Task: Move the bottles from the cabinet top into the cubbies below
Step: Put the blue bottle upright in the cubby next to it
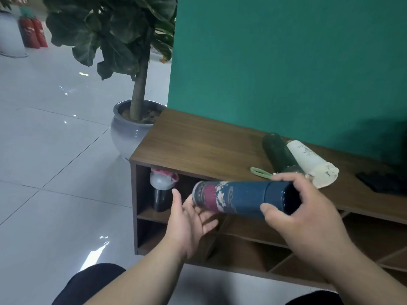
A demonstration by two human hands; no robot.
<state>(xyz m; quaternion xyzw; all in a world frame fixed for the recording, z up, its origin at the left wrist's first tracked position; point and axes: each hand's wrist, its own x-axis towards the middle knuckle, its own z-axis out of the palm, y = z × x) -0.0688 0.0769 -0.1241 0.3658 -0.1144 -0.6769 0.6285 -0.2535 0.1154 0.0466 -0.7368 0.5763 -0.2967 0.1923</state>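
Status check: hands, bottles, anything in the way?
Right hand grips blue bottle horizontally; left hand open under its base. Two bottles on cabinet top. Path clear.

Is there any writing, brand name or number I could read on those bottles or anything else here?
None can be read.
White bottle lying on the cabinet top: small dark script near its far end, too blurred to read.
Blue patterned bottle, gripped by the right hand: woven-looking pattern only, no words.
Red fire extinguishers, far left: pale label marks, too small to read.
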